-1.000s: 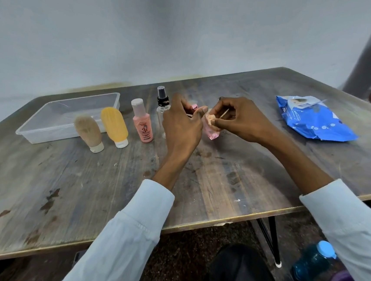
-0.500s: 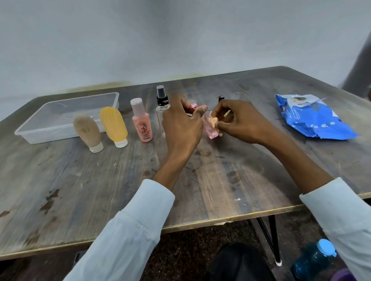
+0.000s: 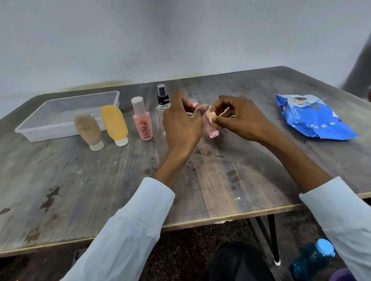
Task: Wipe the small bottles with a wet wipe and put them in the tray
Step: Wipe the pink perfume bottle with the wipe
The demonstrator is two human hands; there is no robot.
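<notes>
At the centre of the frame, the left hand (image 3: 182, 126) gripped a small pink bottle (image 3: 212, 127) off the table while the right hand (image 3: 238, 119) pinched a wadded wipe (image 3: 212, 115) against it. A wet, tilted bottle might slip. Four more bottles stood left of it: tan (image 3: 87, 129), yellow (image 3: 114, 124), pink-labelled (image 3: 142, 122), clear spray (image 3: 162, 106); one tray (image 3: 53, 114) upper left, holding none.

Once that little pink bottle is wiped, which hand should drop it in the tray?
Probably the left hand: it already grips the pink bottle, and the tray lies on its side. The right hand holds the wipe.
</notes>
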